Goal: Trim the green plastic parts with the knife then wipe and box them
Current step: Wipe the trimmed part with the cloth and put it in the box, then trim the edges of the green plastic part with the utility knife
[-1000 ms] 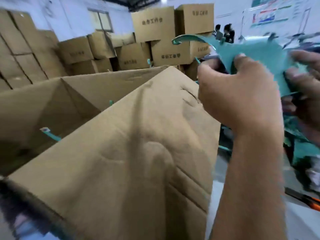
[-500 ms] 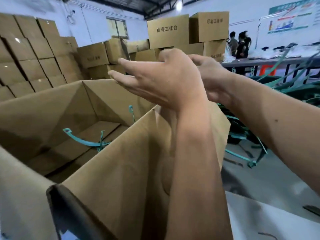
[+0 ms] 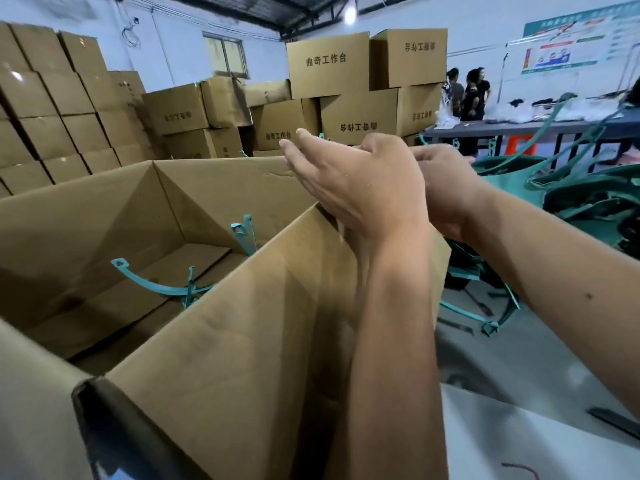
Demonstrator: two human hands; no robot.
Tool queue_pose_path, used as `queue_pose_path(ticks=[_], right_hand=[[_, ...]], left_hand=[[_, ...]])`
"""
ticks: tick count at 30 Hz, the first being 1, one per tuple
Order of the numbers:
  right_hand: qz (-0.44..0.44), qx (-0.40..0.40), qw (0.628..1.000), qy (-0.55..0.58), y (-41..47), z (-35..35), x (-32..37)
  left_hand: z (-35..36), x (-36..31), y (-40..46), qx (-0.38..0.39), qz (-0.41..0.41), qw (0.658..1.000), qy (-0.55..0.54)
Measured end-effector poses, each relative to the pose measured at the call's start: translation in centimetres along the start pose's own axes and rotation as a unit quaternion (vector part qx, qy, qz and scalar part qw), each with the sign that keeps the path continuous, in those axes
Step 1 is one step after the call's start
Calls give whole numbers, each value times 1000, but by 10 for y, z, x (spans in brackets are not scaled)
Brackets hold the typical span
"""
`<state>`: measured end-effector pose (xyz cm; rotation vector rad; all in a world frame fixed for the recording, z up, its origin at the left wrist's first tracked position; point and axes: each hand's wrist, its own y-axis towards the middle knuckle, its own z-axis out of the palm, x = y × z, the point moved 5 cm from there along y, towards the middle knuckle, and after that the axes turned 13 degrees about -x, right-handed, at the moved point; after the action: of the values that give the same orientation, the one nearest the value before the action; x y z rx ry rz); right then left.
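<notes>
Both hands were up over the near corner of the big open cardboard box [image 3: 221, 188], and neither one had anything in it. The left hand [image 3: 360, 188] was flat with fingers straight out, pointing left over the box's rim, holding nothing. The right hand [image 3: 446, 188] sat just behind it, mostly hidden by the left, so I honestly couldn't tell if its fingers were curled or relaxed.

One green plastic part [image 3: 156, 285], a long curved strip with a loop at the end, was lying down on the box floor. A second green piece [image 3: 246, 233] stood leaning against the inner wall further back.

Off to the right there was a whole heap of green parts [image 3: 588, 192] piled up, with a few more loose ones on the floor near the box. Stacked cartons [image 3: 349, 88] filled the back of the room, a long table [image 3: 519, 126] stood by the far wall, and a few people [image 3: 467, 91] were standing beside it
</notes>
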<state>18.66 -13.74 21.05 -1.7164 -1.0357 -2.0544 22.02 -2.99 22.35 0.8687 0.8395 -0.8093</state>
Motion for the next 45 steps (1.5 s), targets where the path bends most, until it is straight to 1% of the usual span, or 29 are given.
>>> queue_pose_path(ticks=[2, 4, 5, 7, 9, 11, 13, 15, 17, 18, 19, 21, 23, 24, 25, 26, 28, 29, 30, 32, 35, 36, 37, 39, 40, 41, 43, 45], right_hand=[[39, -34, 998, 26, -9, -29, -28], [88, -78, 993, 0, -23, -66, -67], [109, -98, 989, -28, -32, -86, -85], [134, -146, 975, -102, -50, -127, -123], [133, -216, 947, -197, -71, -173, -152], [105, -287, 896, -324, -89, -216, -167], [71, -323, 830, -450, -106, -247, -169], [32, -308, 754, -579, -117, -265, -172], [2, -311, 658, -685, -122, -280, -171], [3, -312, 624, -716, -122, -288, -170], [16, -301, 610, -732, -119, -295, -171], [67, -253, 616, -743, -107, -306, -176], [100, -220, 612, -753, -96, -312, -182], [97, -220, 612, -753, -92, -311, -184], [73, -238, 617, -747, -90, -310, -182], [22, -277, 620, -734, -89, -309, -176], [-94, -364, 598, -708, -90, -309, -155], [-125, -382, 591, -700, -87, -313, -145], [-127, -377, 593, -701, -81, -320, -137], [-105, -347, 605, -709, -66, -333, -122], [-71, -287, 604, -740, -52, -348, -113], [-74, -270, 617, -736, -51, -352, -111], [-89, -259, 642, -716, -51, -354, -109], [-156, -254, 705, -643, -57, -347, -98], [-199, -262, 733, -595, -61, -341, -90], [-241, -282, 754, -543, -66, -336, -81], [-303, -355, 772, -432, -77, -328, -61], [-316, -413, 794, -313, -87, -323, -47]], left_hand=[[-4, 3, -15, -1, 20, 1000, -12], [0, 25, -37, 23, -18, 999, -20], [3, 41, -52, 48, -51, 997, -14], [5, 82, -92, 120, -102, 987, 44], [5, 125, -137, 194, -134, 965, 114], [0, 159, -180, 250, -144, 942, 174], [-7, 180, -214, 285, -105, 925, 229], [-7, 196, -243, 328, -78, 908, 249], [-3, 205, -263, 369, -62, 892, 254], [0, 208, -272, 387, -51, 885, 254], [2, 210, -279, 403, -40, 879, 253], [5, 212, -286, 414, -26, 878, 238], [4, 212, -284, 393, -21, 894, 212], [4, 211, -282, 380, -18, 903, 201], [4, 211, -281, 373, -13, 908, 191], [4, 211, -280, 372, -5, 910, 183], [6, 212, -278, 376, 8, 911, 168], [7, 212, -277, 376, 10, 913, 161], [8, 214, -277, 374, 8, 914, 158], [10, 218, -278, 375, -2, 914, 156], [14, 224, -284, 399, -33, 905, 143], [15, 227, -286, 406, -51, 902, 134], [16, 229, -287, 411, -71, 900, 126], [17, 232, -289, 416, -118, 895, 108], [17, 233, -289, 417, -154, 891, 90], [18, 233, -290, 419, -198, 884, 64], [19, 233, -291, 428, -281, 859, 16], [20, 231, -290, 456, -329, 826, -27]])
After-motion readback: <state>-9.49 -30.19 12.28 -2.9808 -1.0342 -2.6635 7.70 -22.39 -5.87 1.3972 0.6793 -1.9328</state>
